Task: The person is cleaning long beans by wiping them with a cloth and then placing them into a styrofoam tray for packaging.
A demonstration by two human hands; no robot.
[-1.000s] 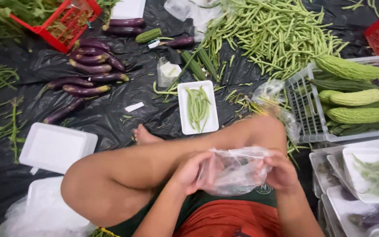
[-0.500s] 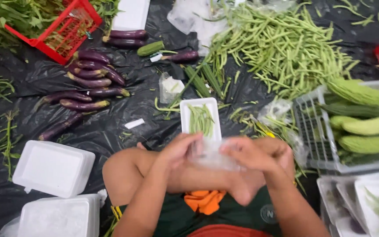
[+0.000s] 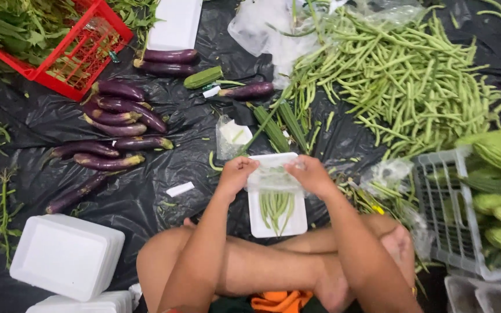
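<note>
Since half a second earlier, you reached forward and brought the clear plastic bag point(image 3: 275, 177) down to the far end of the white foam tray point(image 3: 278, 197) of green beans point(image 3: 275, 207) (on the black sheet point(image 3: 146, 191) before your crossed legs). Your left hand point(image 3: 238, 174) and right hand point(image 3: 308, 174) each pinched an edge of the bag's mouth, fingers closed on the film, so bagging had begun.

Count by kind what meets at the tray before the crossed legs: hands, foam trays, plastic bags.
Hands: 2, the left hand and the right hand, both gripping the bag
White foam tray: 1, with green beans in it
Clear plastic bag: 1
Total: 4
</note>
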